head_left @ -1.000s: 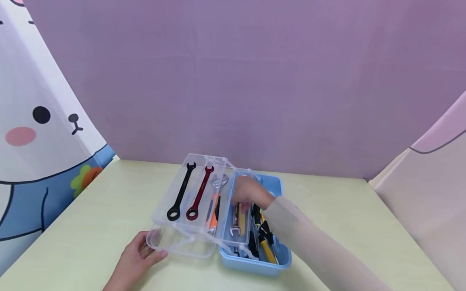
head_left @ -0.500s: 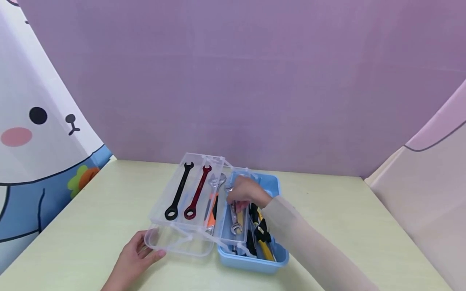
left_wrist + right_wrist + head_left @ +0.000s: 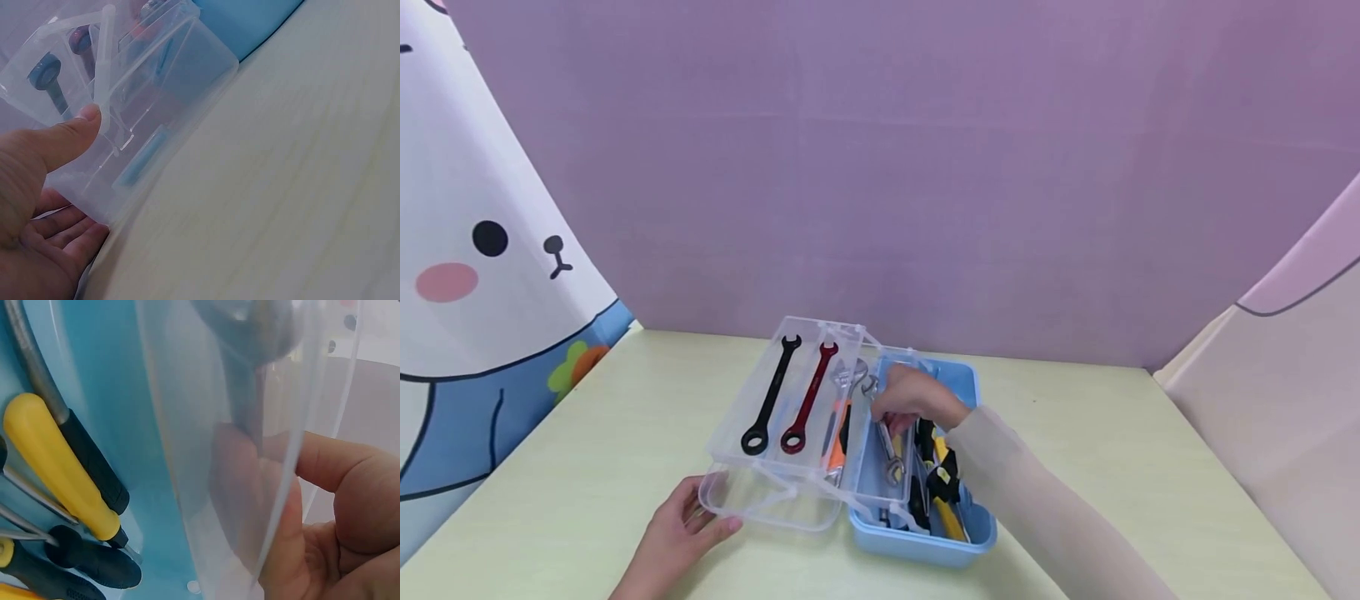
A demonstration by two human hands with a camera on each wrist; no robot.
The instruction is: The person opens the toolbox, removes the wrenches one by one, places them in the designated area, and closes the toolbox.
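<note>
A blue toolbox [image 3: 917, 548] stands with its clear plastic trays and lid folded out to the left. My left hand [image 3: 676, 533] grips the front left corner of the clear lid [image 3: 150, 112], thumb on top and fingers below. Inside the clear tray over the box, my right hand [image 3: 917, 398] pinches a silver combination wrench [image 3: 891, 454], tilted with its far end toward the left. Through the tray wall, the right wrist view shows the wrench [image 3: 244, 394] between thumb and fingers. A black wrench [image 3: 771, 396] and a red wrench [image 3: 809, 398] lie in the left tray.
Adjustable wrenches with orange handles [image 3: 838, 450] lie beside the red one. Several screwdrivers, one with a yellow handle [image 3: 62, 462], fill the toolbox bottom. White linkage arms [image 3: 846, 497] join the trays. A purple curtain [image 3: 880, 167] hangs behind the pale table [image 3: 1090, 442].
The silver wrench has turned within the tray, its far end swinging left and its near end right. My right hand has shifted slightly. The left hand keeps its place on the lid.
</note>
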